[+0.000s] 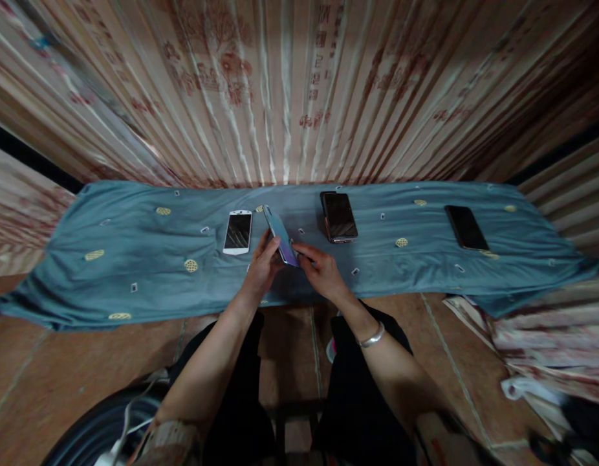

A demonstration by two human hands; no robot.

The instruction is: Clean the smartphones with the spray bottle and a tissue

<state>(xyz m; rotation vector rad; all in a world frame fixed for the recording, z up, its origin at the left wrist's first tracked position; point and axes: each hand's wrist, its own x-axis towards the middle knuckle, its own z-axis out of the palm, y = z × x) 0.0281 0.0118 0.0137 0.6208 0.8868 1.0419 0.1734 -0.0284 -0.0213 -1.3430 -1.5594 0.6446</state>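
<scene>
A blue-backed phone is tilted up over the teal cloth, held between both hands. My left hand grips its near left edge. My right hand pinches its near right corner. Just left of it, a white phone lies face up on the cloth. Right of my hands rests a dark phone, seemingly stacked on another. Farther right lies a black phone. A silver bangle circles my right wrist.
The teal cloth covers a low surface in front of a patterned, pleated curtain. Reddish floor tiles lie below. A folded patterned fabric sits at right, and a dark round object with a white cable at bottom left.
</scene>
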